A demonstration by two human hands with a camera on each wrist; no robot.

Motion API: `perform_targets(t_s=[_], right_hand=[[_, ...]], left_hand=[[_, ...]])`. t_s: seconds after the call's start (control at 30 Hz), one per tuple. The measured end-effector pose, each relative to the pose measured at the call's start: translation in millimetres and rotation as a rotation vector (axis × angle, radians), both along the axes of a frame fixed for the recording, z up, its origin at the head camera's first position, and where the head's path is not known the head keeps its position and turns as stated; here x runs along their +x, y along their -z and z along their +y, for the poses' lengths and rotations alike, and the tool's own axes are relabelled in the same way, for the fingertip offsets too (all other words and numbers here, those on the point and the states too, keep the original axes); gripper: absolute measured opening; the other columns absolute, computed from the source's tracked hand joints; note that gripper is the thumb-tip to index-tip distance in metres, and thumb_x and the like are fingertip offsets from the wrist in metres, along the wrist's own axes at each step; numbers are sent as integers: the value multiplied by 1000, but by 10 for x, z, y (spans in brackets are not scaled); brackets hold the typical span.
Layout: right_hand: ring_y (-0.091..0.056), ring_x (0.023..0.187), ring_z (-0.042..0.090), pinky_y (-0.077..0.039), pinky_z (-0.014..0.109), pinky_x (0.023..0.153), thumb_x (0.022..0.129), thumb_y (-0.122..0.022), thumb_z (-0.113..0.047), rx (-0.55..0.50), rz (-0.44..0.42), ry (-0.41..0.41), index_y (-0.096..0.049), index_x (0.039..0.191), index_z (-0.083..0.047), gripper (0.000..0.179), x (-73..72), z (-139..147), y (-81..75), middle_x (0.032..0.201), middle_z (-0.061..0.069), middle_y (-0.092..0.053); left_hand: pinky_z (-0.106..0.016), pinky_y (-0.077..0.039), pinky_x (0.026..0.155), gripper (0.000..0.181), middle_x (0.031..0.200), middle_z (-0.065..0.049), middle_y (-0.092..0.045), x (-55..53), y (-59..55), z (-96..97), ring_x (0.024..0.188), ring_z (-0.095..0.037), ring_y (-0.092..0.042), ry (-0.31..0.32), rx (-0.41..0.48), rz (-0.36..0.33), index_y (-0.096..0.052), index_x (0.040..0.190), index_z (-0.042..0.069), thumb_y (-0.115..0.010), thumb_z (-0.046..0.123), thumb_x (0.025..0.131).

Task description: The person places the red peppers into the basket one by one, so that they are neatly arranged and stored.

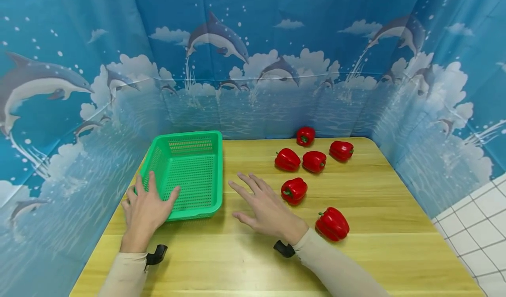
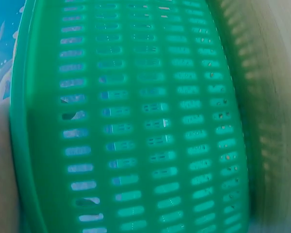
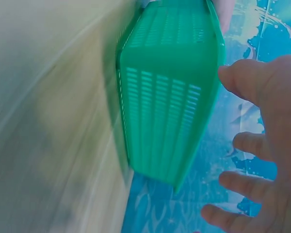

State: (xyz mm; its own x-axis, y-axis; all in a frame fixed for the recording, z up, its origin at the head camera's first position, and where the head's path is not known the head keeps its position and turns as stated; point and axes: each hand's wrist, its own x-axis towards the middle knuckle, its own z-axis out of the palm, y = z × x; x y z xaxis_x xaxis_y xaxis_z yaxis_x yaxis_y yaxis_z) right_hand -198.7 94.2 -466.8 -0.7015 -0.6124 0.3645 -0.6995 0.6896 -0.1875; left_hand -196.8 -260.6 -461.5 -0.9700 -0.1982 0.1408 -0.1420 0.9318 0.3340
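A green plastic basket [image 1: 218,174] with slotted walls stands on the left of the wooden table. My left hand [image 1: 145,209] is at its near left corner, thumb over the inside and the other fingers spread along the left rim. From the left wrist, the basket's slotted wall [image 2: 136,141] fills most of the view, with part of the hand at the left edge. To the right of the basket, my right hand [image 1: 266,207] hovers with straight, spread fingers and holds nothing. The right wrist view shows its fingers [image 3: 250,187] beside the basket [image 3: 160,121].
Several red bell peppers lie on the right half of the table [image 1: 379,213]. The nearest to my right hand are one pepper [image 1: 294,190] beyond it and another [image 1: 332,224] beside the forearm. A dolphin-print curtain [image 1: 257,103] encloses the back and sides.
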Motion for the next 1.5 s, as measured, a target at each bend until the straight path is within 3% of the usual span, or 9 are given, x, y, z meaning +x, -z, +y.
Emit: perform_targets(t_s=[0.23, 0.47, 0.67, 0.9, 1.03, 1.13, 1.33, 1.5], right_hand=[[-32, 161, 42, -42, 63, 122, 104, -60, -59, -3, -48, -66, -28, 171, -30, 80, -5, -36, 62, 179, 2, -23], [-40, 157, 35, -43, 59, 122, 103, -63, -59, -44, -44, -71, -44, 164, -25, 72, 1, 27, 112, 173, 6, -37], [-45, 153, 31, -48, 58, 117, 100, -65, -63, -43, 3, -30, -52, 158, -25, 70, 3, 126, 99, 169, 4, -43], [-49, 150, 28, -48, 58, 115, 96, -66, -70, -45, 16, 48, -57, 153, -28, 72, 59, 292, 100, 165, 0, -48], [-49, 148, 29, -47, 59, 115, 95, -65, -72, -63, 39, 53, -60, 150, -28, 71, 80, 373, 124, 163, -1, -50], [-49, 147, 27, -46, 59, 116, 94, -65, -73, -76, 44, 62, -62, 147, -28, 69, 99, 459, 144, 161, -1, -52], [-48, 145, 22, -45, 58, 116, 93, -65, -75, -85, 26, 84, -61, 145, -30, 69, 110, 663, 187, 160, -4, -51], [-48, 145, 22, -43, 59, 118, 92, -66, -74, -106, 11, 98, -62, 145, -30, 69, 114, 809, 196, 161, -5, -50]], left_hand=[[-77, -32, 105, 119, 174, -34, -12, 23, -2, 126, 143, -66, -28, 12, -7, 24, -10, 170, -3, -37, 86, 96], [-67, -43, 96, 116, 171, -34, -21, 25, 4, 207, 126, -59, -41, 53, -30, 74, -23, 165, -11, -42, 81, 99], [-65, -46, 95, 109, 169, -32, -25, 36, -8, 248, 125, -55, -45, 90, -11, 83, -26, 165, -10, -47, 76, 101], [-68, -50, 104, 104, 172, -27, -24, 31, 33, 312, 144, -54, -45, 169, 83, 64, -23, 166, -8, -54, 68, 102], [-65, -55, 96, 104, 173, -23, -20, 29, 59, 362, 122, -52, -63, 200, 135, 57, -20, 168, -5, -55, 68, 102], [-64, -57, 90, 104, 174, -18, -18, 26, 93, 419, 109, -47, -69, 223, 164, 43, -19, 170, 0, -53, 71, 101], [-66, -56, 89, 102, 177, -14, -13, 19, 142, 550, 114, -45, -70, 274, 207, 38, -15, 172, 6, -59, 65, 101], [-62, -58, 92, 110, 181, -10, -4, 20, 155, 649, 121, -47, -69, 317, 213, 11, -7, 173, 7, -63, 67, 99]])
